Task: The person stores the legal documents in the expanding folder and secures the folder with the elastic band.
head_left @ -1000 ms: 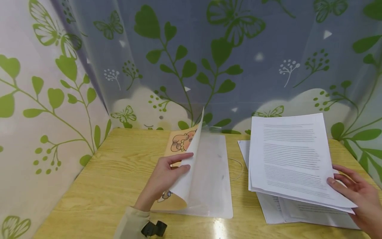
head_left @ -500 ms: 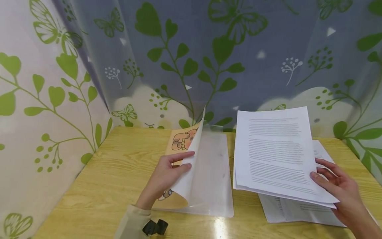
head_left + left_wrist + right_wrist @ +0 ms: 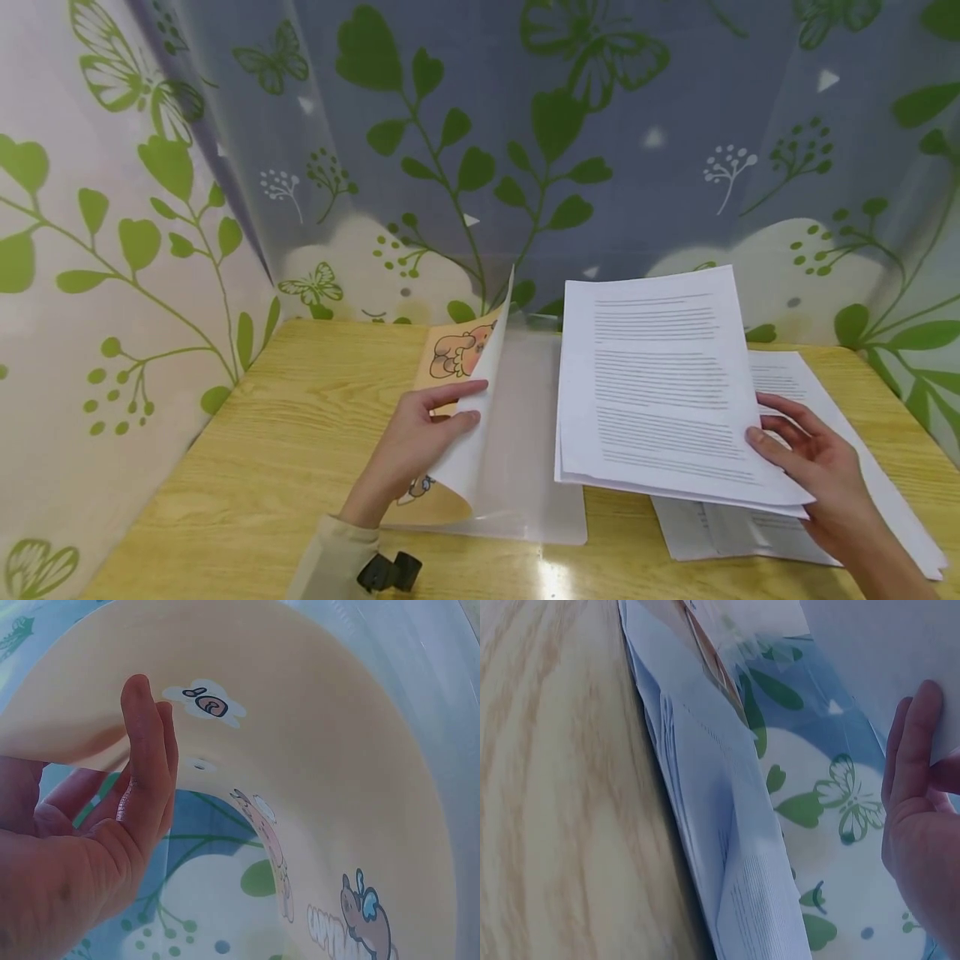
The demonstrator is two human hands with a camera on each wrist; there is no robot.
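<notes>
My left hand (image 3: pixel 420 437) pinches the edge of a peach cover (image 3: pixel 442 367) printed with cartoon animals, white on its inner side, and holds it bent up. In the left wrist view the cover (image 3: pixel 337 742) arches around the fingers. Under it lies the translucent part of the folder (image 3: pixel 525 492), flat on the table. My right hand (image 3: pixel 813 467) grips a few printed sheets (image 3: pixel 660 383) by their right edge, thumb on top. These sheets are raised and tilted, overlapping the folder's right side in the head view. The right wrist view shows the fingers (image 3: pixel 915 742) against the sheets' underside.
A pile of printed papers (image 3: pixel 795 375) lies on the table at the right, partly hidden by the held sheets. The wooden table (image 3: pixel 300 400) ends at a leaf-patterned curtain (image 3: pixel 450 108) behind and at the left. A black strap (image 3: pixel 388 572) sits at the left wrist.
My right hand has carried the printed sheets leftward, from above the paper pile to over the folder's right edge. More of the pile shows. The left hand and the raised cover stay put.
</notes>
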